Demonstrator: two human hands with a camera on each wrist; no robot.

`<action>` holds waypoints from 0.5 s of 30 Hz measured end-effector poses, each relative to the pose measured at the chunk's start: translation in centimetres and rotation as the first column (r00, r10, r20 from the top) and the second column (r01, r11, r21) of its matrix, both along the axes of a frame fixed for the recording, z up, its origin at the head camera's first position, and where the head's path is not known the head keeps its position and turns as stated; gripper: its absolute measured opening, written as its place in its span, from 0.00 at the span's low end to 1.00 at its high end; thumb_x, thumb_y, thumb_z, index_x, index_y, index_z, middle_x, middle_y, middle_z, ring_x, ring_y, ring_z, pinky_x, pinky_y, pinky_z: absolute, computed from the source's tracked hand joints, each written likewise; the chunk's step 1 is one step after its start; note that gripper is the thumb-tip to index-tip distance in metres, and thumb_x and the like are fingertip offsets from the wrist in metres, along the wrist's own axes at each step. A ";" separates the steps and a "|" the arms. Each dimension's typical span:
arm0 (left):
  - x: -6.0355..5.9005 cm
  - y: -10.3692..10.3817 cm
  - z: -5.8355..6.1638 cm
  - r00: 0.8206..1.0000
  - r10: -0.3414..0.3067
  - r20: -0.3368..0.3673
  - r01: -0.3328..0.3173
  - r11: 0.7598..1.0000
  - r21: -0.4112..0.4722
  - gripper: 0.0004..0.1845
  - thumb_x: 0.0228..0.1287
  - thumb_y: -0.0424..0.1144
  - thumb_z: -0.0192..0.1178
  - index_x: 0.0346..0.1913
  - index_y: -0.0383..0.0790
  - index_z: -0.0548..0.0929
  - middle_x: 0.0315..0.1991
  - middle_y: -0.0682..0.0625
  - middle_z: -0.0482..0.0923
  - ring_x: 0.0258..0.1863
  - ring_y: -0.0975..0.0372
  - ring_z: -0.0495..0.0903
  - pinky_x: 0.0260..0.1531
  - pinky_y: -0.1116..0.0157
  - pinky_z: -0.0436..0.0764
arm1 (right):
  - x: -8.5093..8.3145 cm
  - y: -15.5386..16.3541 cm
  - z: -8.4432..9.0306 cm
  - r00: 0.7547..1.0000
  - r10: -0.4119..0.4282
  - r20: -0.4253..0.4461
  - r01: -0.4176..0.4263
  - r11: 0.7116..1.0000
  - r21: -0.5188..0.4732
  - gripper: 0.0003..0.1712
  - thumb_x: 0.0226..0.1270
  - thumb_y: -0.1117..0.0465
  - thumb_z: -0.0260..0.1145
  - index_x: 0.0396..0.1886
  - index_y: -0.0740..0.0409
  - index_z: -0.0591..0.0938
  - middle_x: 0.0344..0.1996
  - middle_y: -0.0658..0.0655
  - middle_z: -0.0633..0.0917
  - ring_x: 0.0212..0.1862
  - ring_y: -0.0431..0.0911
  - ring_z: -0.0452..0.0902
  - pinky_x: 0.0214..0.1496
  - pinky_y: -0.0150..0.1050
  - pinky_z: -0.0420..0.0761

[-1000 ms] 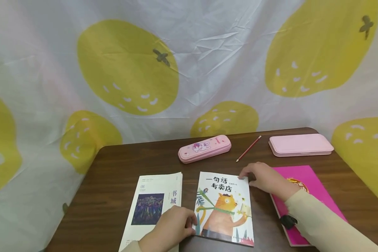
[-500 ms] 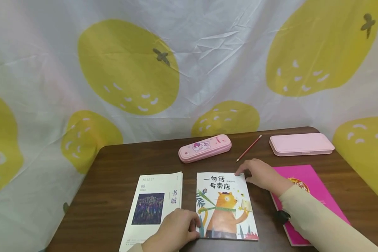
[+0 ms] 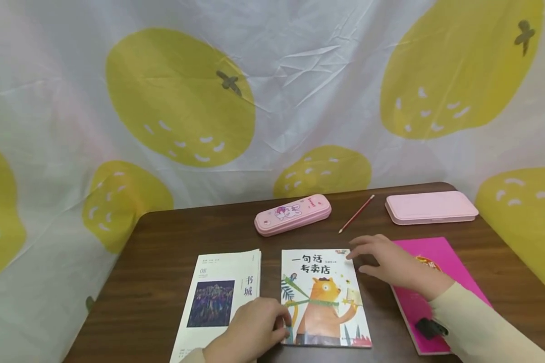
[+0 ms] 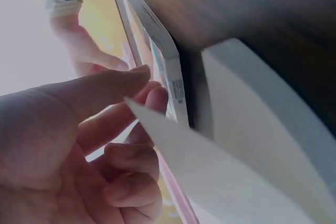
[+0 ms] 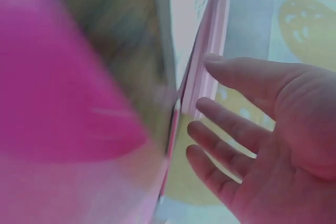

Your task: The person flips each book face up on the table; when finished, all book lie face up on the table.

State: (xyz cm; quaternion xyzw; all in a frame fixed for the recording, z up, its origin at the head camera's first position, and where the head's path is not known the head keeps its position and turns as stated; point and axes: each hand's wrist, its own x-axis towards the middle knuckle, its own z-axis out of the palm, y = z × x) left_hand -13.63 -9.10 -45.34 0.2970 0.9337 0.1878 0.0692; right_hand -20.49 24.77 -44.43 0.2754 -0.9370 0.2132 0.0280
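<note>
A thin picture book (image 3: 324, 302) with an orange cartoon animal on its cover lies flat on the table, squarely facing me. My left hand (image 3: 254, 327) reaches over the cream book (image 3: 211, 302), fingertips at the picture book's lower left edge. In the left wrist view, its thumb and loosely bent fingers (image 4: 118, 90) are beside the picture book's spine (image 4: 176, 85), not wrapped round it. Just off the upper right corner, my right hand (image 3: 386, 262) hovers with its fingers spread and holding nothing. The right wrist view shows its fingers (image 5: 226, 124) apart.
A magenta book (image 3: 436, 297) lies under my right forearm. Along the back of the table (image 3: 163, 262) are a pink rabbit-print case (image 3: 292, 216), a red pencil (image 3: 356, 214) and a plain pink case (image 3: 431, 207). A fruit-patterned cloth (image 3: 277, 101) hangs behind.
The picture book has turned slightly and now stands straighter. My right hand has let go of its upper corner and moved a little right. The left hand stays at the lower left edge.
</note>
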 end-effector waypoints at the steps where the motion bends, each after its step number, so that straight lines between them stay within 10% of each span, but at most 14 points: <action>1: -0.1 0.3 0.0 1.000 -0.007 -0.001 0.007 1.000 0.015 0.03 0.58 0.42 0.73 0.32 0.54 0.88 0.22 0.66 0.73 0.23 0.76 0.68 0.24 0.73 0.69 | 0.2 0.4 -0.1 1.000 -0.013 0.007 0.013 1.000 -0.017 0.18 0.61 0.67 0.75 0.50 0.48 0.89 0.61 0.64 0.82 0.61 0.64 0.76 0.59 0.61 0.78; 15: -2.1 6.8 0.1 0.995 -0.101 -0.003 0.101 0.994 0.035 0.05 0.59 0.42 0.71 0.38 0.53 0.89 0.27 0.65 0.80 0.26 0.77 0.71 0.27 0.76 0.71 | -0.2 8.8 -0.3 0.993 -0.120 -0.020 0.120 0.993 -0.015 0.18 0.60 0.66 0.76 0.51 0.57 0.89 0.56 0.66 0.85 0.60 0.64 0.80 0.62 0.62 0.76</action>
